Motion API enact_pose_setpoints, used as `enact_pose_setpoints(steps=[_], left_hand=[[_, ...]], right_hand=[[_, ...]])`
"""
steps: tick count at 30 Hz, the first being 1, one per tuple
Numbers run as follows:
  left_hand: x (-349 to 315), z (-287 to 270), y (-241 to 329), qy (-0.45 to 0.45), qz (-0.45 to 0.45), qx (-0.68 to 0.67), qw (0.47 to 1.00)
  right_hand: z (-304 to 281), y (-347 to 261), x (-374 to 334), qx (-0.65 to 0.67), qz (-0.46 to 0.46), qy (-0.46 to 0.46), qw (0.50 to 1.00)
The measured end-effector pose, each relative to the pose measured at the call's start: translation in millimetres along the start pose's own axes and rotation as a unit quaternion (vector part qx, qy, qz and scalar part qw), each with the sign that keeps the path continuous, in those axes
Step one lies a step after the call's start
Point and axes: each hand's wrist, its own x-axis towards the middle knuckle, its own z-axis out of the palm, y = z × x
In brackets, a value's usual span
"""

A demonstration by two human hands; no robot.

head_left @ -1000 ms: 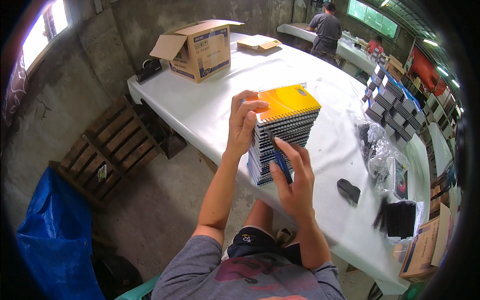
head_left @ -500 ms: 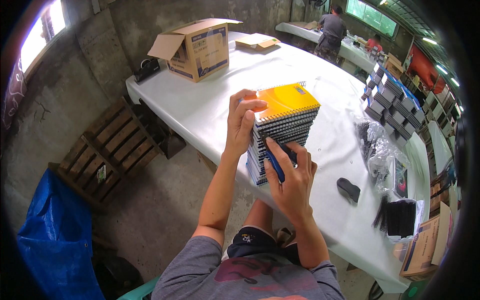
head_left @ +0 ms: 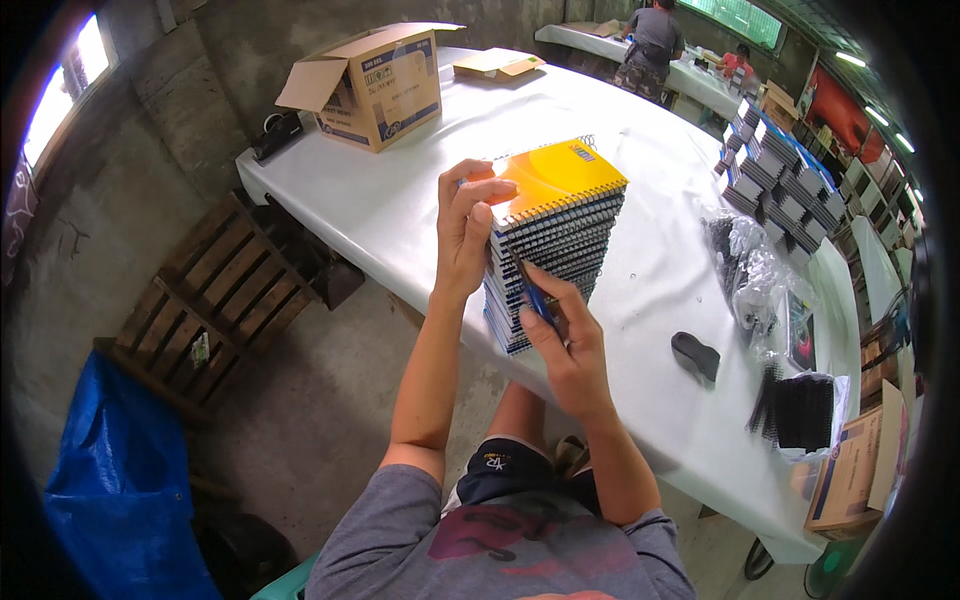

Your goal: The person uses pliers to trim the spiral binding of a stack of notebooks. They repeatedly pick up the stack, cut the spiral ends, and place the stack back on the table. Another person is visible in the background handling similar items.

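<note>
1. I have the left hand point(head_left: 466, 225) at the stack's near left corner, its bent fingers lying on the yellow cover point(head_left: 565, 172) and the thumb by the edge; I cannot tell whether it pinches or only steadies.

2. My right hand point(head_left: 572, 350) pinches a blue-handled tool point(head_left: 537, 297) between thumb and fingers, its dark tip at the coil ends along the stack's near left edge.

3. The notebook stack point(head_left: 565, 240) stands on the near edge of the white-covered bench point(head_left: 640, 420), coils facing me, just in front of the body.

4. As for progress, every coil I can make out is threaded through its notebook. The tool sits in the upper part of the stack, so I judge the work on the coil ends to be under way, but I cannot tell which are finished.

5. Further right lie a black oval object point(head_left: 695, 357), a clear plastic bag point(head_left: 745, 275), loose black coils point(head_left: 805, 412) and more piled notebooks point(head_left: 775, 185). An open carton point(head_left: 400, 95) stands at the far left.

6. The right hand's fingers hide part of the tool and of the lower coils; the tip is too small to read, its contact uncertain. A carton point(head_left: 845, 475) at lower right is partly hidden, and the co-worker point(head_left: 655, 45) is cut off at the top.
</note>
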Motion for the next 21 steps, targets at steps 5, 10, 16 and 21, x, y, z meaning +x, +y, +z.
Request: enact_pose_setpoints(steps=[5,10,16,21], left_hand=[[-1,-4,-5,-0.007,0.005,-0.011,1.000],[-1,-7,-7,-0.027,-0.012,-0.025,0.999],[-1,-6,-7,-0.022,-0.001,-0.007,1.000],[-1,-4,-5,-0.013,-0.007,-0.005,1.000]], right_hand=[[-7,6,-8,-0.401,-0.187,0.080,0.893],[-11,5,-8,-0.437,-0.194,0.096,0.873],[-7,2,-6,-0.462,-0.210,0.089,0.857],[-2,5,-1,-0.461,-0.214,0.090,0.857]])
